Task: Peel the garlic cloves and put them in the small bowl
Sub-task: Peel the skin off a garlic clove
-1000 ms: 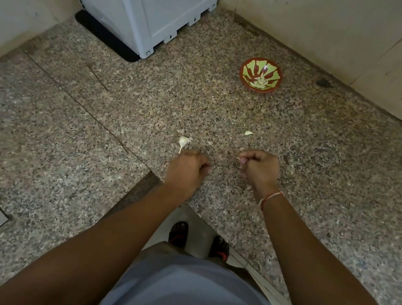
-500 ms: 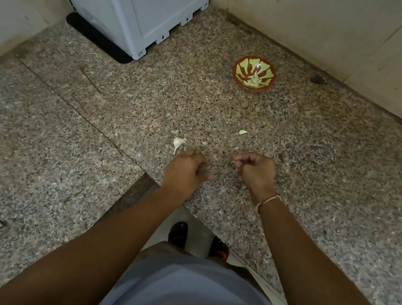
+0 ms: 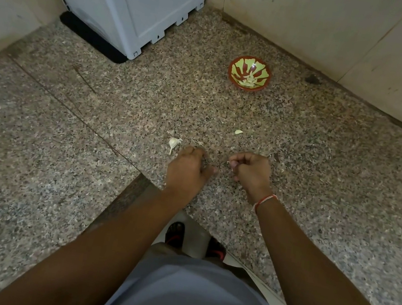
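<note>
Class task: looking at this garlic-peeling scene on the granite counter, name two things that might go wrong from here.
1. The small bowl sits far back near the wall, well beyond both hands, so a peeled clove might drop on the way.
2. A pale garlic piece and another with a stalk lie loose on the speckled counter, where the left hand or right hand might knock them away.

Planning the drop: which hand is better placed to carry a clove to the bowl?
Right, probably: the right hand already pinches something small and pale, and the bowl lies on its side.
</note>
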